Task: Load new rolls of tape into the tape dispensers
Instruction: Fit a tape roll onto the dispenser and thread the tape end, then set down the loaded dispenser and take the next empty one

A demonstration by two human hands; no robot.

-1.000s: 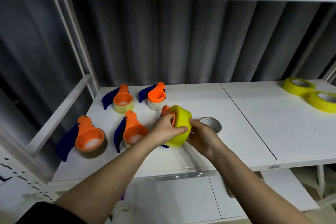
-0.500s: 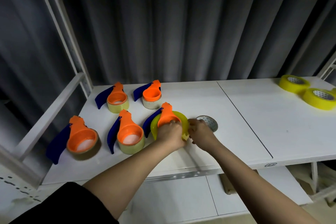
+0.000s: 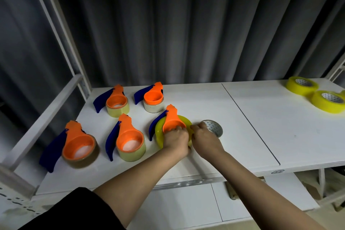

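Head cam view: my left hand (image 3: 175, 141) is curled down on the orange dispenser (image 3: 172, 122), which sits inside the yellow tape roll (image 3: 159, 132) lying flat on the white shelf (image 3: 242, 136). My right hand (image 3: 204, 139) pinches that roll's edge just beside it. Right behind my right knuckles lies an empty cardboard core (image 3: 213, 127). Left of my grip, four more dispensers (image 3: 128, 136) each sit in a roll, blue handles out. Far off right, two spare yellow rolls (image 3: 317, 95).
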